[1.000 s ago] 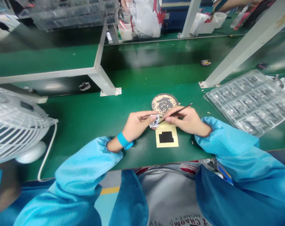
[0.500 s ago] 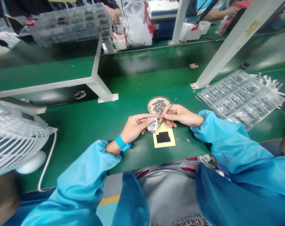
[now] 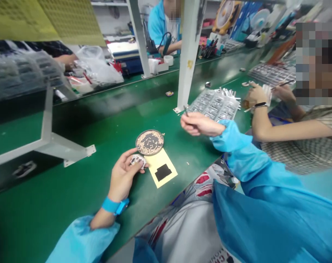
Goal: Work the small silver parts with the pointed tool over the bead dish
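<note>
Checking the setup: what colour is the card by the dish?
The card is pale yellow with a black patch; head view.

A round dish (image 3: pixel 149 142) sat mid-counter (image 3: pixel 72 190), a paper card (image 3: pixel 162 170) lay touching its near right side, a plastic tray (image 3: pixel 213 104) lay farther right, a post (image 3: pixel 188 54) stood just left of the tray, a co-worker (image 3: pixel 292 131) sat beyond.

The left hand (image 3: pixel 123 174) lay low with its palm turned up and its fingers (image 3: pixel 126 157) curled inward, a blue band on its wrist (image 3: pixel 111 205). The right hand (image 3: pixel 201 124) reached farther out, pointing left with its fingertips pinched together, its forearm in a blue sleeve (image 3: pixel 230 137).
</note>
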{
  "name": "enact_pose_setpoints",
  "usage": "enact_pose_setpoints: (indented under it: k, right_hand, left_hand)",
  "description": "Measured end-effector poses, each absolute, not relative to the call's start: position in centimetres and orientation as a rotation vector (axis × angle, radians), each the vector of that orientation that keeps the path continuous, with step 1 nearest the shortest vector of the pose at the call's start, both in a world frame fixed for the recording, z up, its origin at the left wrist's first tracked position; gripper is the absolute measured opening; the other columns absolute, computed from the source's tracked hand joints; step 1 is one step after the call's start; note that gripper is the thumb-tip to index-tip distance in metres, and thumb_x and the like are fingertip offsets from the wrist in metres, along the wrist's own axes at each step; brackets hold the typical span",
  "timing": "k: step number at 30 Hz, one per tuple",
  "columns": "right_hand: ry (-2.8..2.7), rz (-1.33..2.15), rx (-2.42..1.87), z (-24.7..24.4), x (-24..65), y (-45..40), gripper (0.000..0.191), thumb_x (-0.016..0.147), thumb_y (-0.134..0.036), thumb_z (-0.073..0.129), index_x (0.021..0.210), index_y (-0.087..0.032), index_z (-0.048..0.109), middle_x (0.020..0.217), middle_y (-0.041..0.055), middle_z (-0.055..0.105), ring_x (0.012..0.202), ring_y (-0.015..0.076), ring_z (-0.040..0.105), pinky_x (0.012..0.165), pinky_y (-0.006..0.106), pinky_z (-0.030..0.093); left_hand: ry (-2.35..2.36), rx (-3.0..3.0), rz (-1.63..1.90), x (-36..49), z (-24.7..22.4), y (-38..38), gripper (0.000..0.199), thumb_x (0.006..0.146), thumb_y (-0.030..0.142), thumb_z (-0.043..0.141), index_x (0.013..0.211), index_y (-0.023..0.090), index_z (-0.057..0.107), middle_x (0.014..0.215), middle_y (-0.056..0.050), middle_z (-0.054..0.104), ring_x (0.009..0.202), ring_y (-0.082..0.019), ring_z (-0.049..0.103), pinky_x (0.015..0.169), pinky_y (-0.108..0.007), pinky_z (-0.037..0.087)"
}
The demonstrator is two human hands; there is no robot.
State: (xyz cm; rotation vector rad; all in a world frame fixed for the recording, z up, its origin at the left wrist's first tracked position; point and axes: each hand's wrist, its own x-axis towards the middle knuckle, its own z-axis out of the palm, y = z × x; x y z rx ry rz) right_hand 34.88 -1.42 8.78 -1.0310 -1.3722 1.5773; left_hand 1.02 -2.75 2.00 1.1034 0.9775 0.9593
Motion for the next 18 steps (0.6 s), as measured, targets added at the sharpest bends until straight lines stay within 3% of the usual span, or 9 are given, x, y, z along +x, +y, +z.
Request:
enact_pose_setpoints:
  k: [2, 4, 6, 8, 13, 18]
  right_hand:
    - [-1.454, 1.150, -1.314, 10.3, 39.4, -0.5, 0.039, 0.094, -0.053, 0.066, 0.093, -0.014, 0.065, 0.059, -0.0068, 0.038, 0.048, 0.0060, 0.030, 0.045, 0.021, 0.020]
    - [-1.431, 0.516, -1.596, 11.2, 44.0, 1.3, 0.025, 0.090, -0.036, 0.072, 0.088, -0.011, 0.068, 0.067, -0.0019, 0.052, 0.057, 0.0075, 0.041, 0.054, 0.022, 0.032]
    - [-1.348, 0.180, -1.883, 11.4, 47.9, 3.6, 0.020, 0.091, -0.027, 0.068, 0.094, -0.008, 0.072, 0.080, 0.0044, 0.064, 0.070, 0.0108, 0.052, 0.068, 0.025, 0.042]
    - [-1.307, 0.087, -2.229, 11.0, 50.6, 5.7, 0.025, 0.093, -0.030, 0.065, 0.101, -0.008, 0.074, 0.092, 0.0089, 0.071, 0.080, 0.0149, 0.059, 0.077, 0.027, 0.046]
    - [-1.214, 0.080, -2.466, 9.0, 52.1, 8.5, 0.036, 0.086, -0.027, 0.074, 0.113, -0.004, 0.072, 0.117, 0.0228, 0.070, 0.107, 0.0271, 0.065, 0.094, 0.037, 0.047]
    - [-1.156, 0.101, -2.552, 9.1, 51.2, 9.3, 0.046, 0.087, -0.042, 0.073, 0.100, 0.002, 0.070, 0.113, 0.0316, 0.065, 0.111, 0.0300, 0.065, 0.091, 0.041, 0.046]
  left_hand:
    - [1.006, 1.116, 0.929, 1.0, 1.8, -2.8, 0.070, 0.073, 0.033, 0.090, 0.131, 0.012, 0.059, 0.091, -0.008, 0.075, 0.078, -0.016, 0.074, 0.063, -0.019, 0.059]
    - [1.031, 1.120, 0.915, 0.9, 1.6, -2.7, 0.066, 0.074, 0.037, 0.090, 0.127, 0.010, 0.062, 0.092, -0.010, 0.076, 0.081, -0.017, 0.074, 0.065, -0.019, 0.060]
    - [1.047, 1.107, 0.923, 0.8, 1.5, -2.5, 0.062, 0.072, 0.038, 0.091, 0.121, 0.011, 0.062, 0.096, -0.011, 0.076, 0.084, -0.019, 0.076, 0.065, -0.020, 0.061]
    - [1.052, 1.083, 0.934, 0.8, 1.3, -2.3, 0.061, 0.070, 0.039, 0.092, 0.115, 0.012, 0.061, 0.100, -0.010, 0.075, 0.086, -0.021, 0.077, 0.062, -0.021, 0.062]
    - [1.029, 1.129, 0.912, 1.0, 1.1, -1.9, 0.060, 0.071, 0.043, 0.091, 0.110, 0.013, 0.056, 0.091, -0.009, 0.074, 0.078, -0.023, 0.077, 0.050, -0.020, 0.056]
    - [1.020, 1.184, 0.911, 1.3, 1.2, -2.3, 0.062, 0.073, 0.046, 0.088, 0.115, 0.010, 0.060, 0.086, -0.007, 0.072, 0.066, -0.017, 0.073, 0.042, -0.016, 0.046]
